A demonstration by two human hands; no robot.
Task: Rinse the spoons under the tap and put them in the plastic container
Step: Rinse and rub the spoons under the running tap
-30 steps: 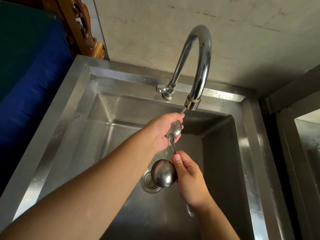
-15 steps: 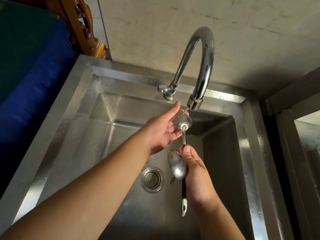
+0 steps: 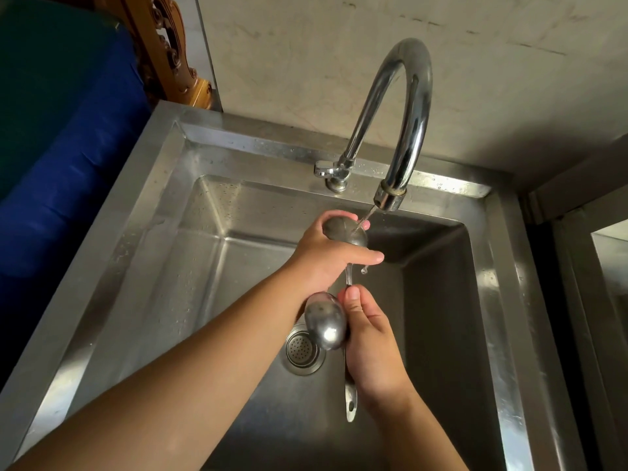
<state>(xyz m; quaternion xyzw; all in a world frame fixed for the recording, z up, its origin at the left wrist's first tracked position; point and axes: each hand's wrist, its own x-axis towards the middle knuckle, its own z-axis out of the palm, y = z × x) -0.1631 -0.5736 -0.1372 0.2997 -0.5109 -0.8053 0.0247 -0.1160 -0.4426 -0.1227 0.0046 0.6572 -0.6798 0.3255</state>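
Two steel spoons are held over the sink. My left hand [image 3: 328, 253] wraps its fingers and thumb around the bowl of the upper spoon [image 3: 345, 231], right under the tap's spout [image 3: 390, 198], where a thin stream of water hits it. My right hand [image 3: 372, 345] grips the handles of both spoons. The bowl of the lower spoon [image 3: 325, 325] points up beside my right thumb, and its handle end hangs below my palm. No plastic container is in view.
The steel sink [image 3: 204, 253] has a round drain strainer [image 3: 302, 351] in its floor. The tap lever [image 3: 323, 171] sits at the back rim. A blue surface [image 3: 68, 164] lies to the left, a carved wooden piece [image 3: 170, 52] behind it, and a metal ledge [image 3: 577, 300] to the right.
My left hand has closed around the upper spoon's bowl under the stream. My right hand has turned the lower spoon a little; both hands stay under the spout.
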